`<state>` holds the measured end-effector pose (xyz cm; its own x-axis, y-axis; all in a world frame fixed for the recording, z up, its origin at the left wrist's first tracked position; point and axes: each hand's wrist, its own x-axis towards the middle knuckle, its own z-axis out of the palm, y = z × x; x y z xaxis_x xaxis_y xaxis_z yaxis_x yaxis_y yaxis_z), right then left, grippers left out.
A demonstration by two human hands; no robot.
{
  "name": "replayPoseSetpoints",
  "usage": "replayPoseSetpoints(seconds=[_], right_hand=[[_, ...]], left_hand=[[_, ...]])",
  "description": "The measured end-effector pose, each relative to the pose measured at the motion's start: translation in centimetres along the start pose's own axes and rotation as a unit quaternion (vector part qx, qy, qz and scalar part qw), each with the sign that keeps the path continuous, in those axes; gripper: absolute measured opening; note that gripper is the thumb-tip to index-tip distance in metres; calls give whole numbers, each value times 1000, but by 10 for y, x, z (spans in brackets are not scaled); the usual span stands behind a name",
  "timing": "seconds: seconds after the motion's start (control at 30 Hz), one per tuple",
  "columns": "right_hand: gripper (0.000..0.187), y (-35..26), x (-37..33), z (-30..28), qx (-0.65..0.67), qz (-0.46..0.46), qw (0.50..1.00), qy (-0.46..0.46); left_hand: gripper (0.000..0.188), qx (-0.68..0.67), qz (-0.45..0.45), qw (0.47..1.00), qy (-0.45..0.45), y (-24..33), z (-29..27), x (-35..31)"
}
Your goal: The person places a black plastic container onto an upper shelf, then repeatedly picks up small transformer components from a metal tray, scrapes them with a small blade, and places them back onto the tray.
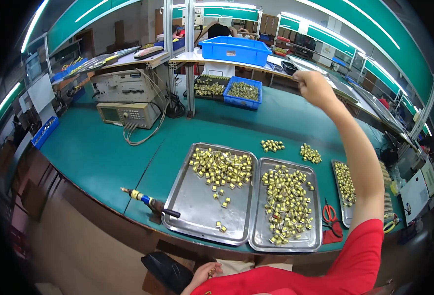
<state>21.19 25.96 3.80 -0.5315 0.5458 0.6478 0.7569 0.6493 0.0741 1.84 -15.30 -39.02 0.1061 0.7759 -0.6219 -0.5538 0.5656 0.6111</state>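
My right hand (316, 88) is raised at the far side of the bench, its fingers closed. Right by its fingertips, on the shelf, is a small black dish (289, 68); what the fingers hold, if anything, is hidden. Low by my lap, my left hand (207, 272) is curled around something small that I cannot make out. Two metal trays lie between my hands: the left tray (181, 216) is partly covered by small yellow-wrapped components (222, 166), the right tray (256, 231) is heaped with more components (286, 205).
Two small component piles (273, 145) (310, 153) sit behind the trays. A screwdriver-like tool (148, 200) lies left, red-handled pliers (329, 214) right. Beyond are stacked instruments (126, 98), a blue bin of parts (243, 92) and a large blue bin (235, 50) on the shelf.
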Motion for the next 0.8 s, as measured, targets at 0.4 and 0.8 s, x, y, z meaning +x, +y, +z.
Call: replayPoseSetpoints(seconds=[0.4, 0.8], right_hand=[[21, -98, -256, -115, 96, -51, 967, -231], [16, -102, -429, -107, 516, 401, 738, -170]], left_hand=[[26, 244, -30, 943, -223, 8, 61, 11], [30, 54, -21, 954, -293, 12, 129, -19]])
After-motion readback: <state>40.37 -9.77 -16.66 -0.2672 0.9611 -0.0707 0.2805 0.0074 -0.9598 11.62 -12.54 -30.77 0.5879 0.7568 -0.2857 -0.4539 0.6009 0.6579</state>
